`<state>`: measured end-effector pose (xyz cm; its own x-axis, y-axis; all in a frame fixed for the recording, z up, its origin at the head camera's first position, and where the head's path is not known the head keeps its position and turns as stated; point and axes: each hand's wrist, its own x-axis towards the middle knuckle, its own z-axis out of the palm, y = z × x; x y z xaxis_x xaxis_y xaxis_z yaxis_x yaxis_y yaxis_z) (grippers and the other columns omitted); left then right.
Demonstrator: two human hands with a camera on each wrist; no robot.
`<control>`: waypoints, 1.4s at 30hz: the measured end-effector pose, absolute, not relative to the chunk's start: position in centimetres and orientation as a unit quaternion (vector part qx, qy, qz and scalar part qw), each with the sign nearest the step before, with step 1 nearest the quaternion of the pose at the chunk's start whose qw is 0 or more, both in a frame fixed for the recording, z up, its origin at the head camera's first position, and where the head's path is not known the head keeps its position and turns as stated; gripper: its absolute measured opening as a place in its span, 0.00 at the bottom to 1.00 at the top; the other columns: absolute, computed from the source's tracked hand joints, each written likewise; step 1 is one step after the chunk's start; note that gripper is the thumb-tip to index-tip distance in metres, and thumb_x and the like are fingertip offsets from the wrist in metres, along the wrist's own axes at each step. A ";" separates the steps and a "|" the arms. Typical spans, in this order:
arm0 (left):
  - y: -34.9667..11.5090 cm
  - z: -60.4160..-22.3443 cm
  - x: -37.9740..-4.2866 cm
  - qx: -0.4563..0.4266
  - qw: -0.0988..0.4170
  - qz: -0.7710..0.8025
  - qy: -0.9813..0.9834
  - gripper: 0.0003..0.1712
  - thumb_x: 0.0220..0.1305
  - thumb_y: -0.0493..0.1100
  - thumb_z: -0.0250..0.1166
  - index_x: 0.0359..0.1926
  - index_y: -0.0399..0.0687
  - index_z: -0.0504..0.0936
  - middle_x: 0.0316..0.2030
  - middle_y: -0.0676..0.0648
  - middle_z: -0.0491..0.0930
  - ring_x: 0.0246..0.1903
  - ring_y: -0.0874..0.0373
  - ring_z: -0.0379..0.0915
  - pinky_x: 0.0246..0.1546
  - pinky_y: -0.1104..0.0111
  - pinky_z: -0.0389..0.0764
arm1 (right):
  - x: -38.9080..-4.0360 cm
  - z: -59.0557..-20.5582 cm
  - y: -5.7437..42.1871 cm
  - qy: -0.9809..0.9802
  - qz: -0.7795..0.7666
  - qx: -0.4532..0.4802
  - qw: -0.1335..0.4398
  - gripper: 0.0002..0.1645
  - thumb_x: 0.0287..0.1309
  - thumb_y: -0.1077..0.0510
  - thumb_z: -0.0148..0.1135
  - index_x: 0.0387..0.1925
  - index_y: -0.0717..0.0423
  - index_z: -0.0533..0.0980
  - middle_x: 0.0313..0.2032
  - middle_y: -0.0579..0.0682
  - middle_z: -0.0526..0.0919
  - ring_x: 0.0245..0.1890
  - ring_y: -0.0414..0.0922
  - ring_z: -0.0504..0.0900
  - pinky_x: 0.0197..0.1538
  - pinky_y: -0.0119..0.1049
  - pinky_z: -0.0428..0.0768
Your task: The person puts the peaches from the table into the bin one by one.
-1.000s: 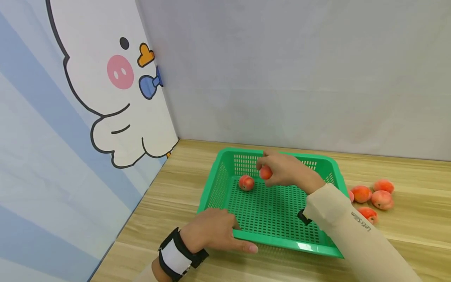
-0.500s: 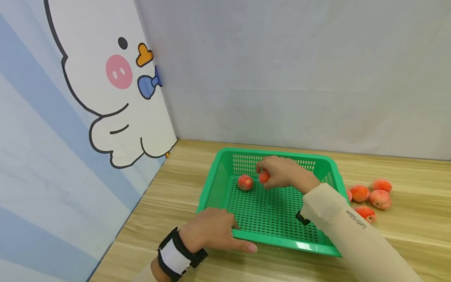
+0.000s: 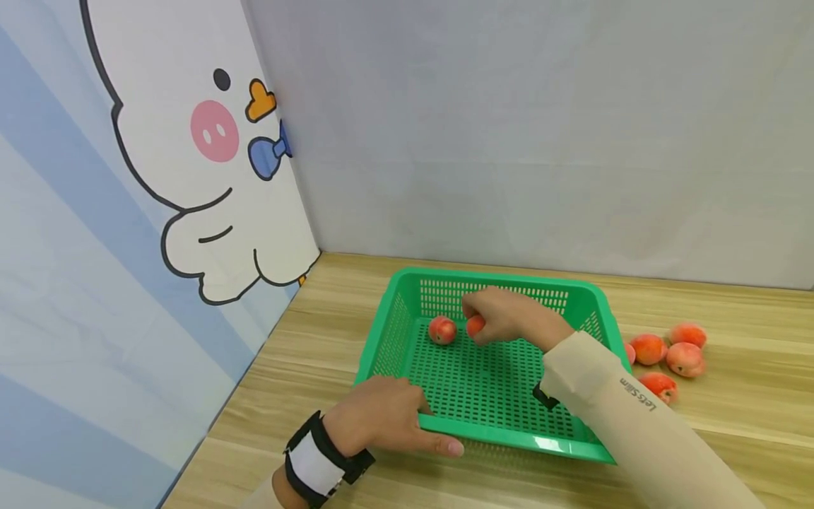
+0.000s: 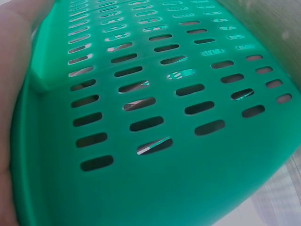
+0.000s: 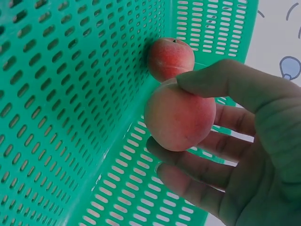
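A green slotted plastic basket stands on the wooden table. Inside it, near the back left corner, lies one red peach, also seen as the farther peach in the right wrist view. My right hand reaches into the basket and holds a second peach between thumb and fingers, just right of the first one. My left hand grips the front left rim, thumb outside and fingertips hidden over the edge. The left wrist view is filled by the basket's slotted wall, with part of that hand at the left edge.
Several loose peaches lie on the table right of the basket, one partly hidden by its rim. A pale grey backdrop rises behind. At left hangs a cloth printed with a cartoon duck.
My right hand has lowered slightly into the basket with its peach, toward the floor beside the first peach. My left hand has stayed on the rim.
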<state>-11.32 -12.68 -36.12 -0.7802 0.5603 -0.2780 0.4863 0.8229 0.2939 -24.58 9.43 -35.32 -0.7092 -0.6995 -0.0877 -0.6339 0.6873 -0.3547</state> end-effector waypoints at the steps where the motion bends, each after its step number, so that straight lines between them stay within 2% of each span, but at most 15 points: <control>1: -12.7 -36.1 -11.3 0.279 0.178 0.104 0.938 0.38 0.47 0.85 0.49 0.09 0.60 0.72 0.08 0.59 0.52 0.11 0.64 0.55 0.13 0.70 0.60 | -24.6 -35.3 9.4 0.911 -0.150 -0.368 0.107 0.13 0.47 0.63 0.65 0.36 0.54 0.74 0.28 0.46 0.74 0.24 0.42 0.67 0.26 0.35 0.67; 10: -12.7 -36.1 -11.3 0.278 0.170 0.106 0.940 0.40 0.46 0.85 0.49 0.07 0.58 0.66 0.08 0.59 0.51 0.11 0.65 0.53 0.13 0.70 0.59 | -24.5 -35.3 9.3 0.915 -0.141 -0.363 0.106 0.05 0.42 0.64 0.58 0.24 0.53 0.71 0.18 0.43 0.61 0.18 0.40 0.56 0.22 0.35 0.57; 14: -12.7 -36.1 -11.2 0.278 0.168 0.107 0.940 0.40 0.46 0.85 0.50 0.07 0.58 0.65 0.08 0.59 0.50 0.11 0.65 0.52 0.13 0.70 0.59 | -24.4 -35.3 9.3 0.915 -0.143 -0.360 0.111 0.05 0.43 0.63 0.58 0.24 0.50 0.71 0.18 0.43 0.62 0.17 0.39 0.56 0.21 0.34 0.57; 17: -12.7 -36.1 -11.2 0.276 0.168 0.107 0.940 0.40 0.46 0.85 0.50 0.07 0.57 0.64 0.08 0.59 0.50 0.11 0.65 0.52 0.13 0.70 0.59 | -24.4 -35.4 9.3 0.917 -0.143 -0.354 0.118 0.07 0.45 0.62 0.60 0.30 0.50 0.76 0.21 0.43 0.69 0.18 0.39 0.61 0.22 0.34 0.61; 22: -12.7 -36.0 -11.2 0.275 0.168 0.107 0.941 0.40 0.46 0.85 0.50 0.07 0.57 0.64 0.08 0.59 0.51 0.11 0.65 0.53 0.14 0.70 0.61 | -24.4 -35.4 9.2 0.920 -0.127 -0.351 0.117 0.18 0.48 0.59 0.63 0.44 0.52 0.79 0.32 0.43 0.77 0.26 0.42 0.70 0.27 0.36 0.70; 31: -12.7 -35.8 -11.1 0.275 0.170 0.108 0.940 0.40 0.46 0.85 0.50 0.07 0.58 0.67 0.08 0.59 0.51 0.11 0.65 0.54 0.15 0.69 0.62 | -24.3 -35.5 9.3 0.921 -0.105 -0.357 0.115 0.20 0.46 0.60 0.68 0.45 0.51 0.78 0.36 0.43 0.76 0.31 0.43 0.71 0.30 0.38 0.73; 42: -12.7 -35.9 -11.1 0.275 0.165 0.106 0.941 0.39 0.45 0.85 0.50 0.07 0.58 0.68 0.08 0.59 0.50 0.12 0.65 0.54 0.15 0.69 0.60 | -24.6 -35.9 9.1 0.918 -0.105 -0.359 0.128 0.25 0.46 0.64 0.67 0.50 0.52 0.78 0.43 0.45 0.79 0.32 0.43 0.72 0.31 0.37 0.75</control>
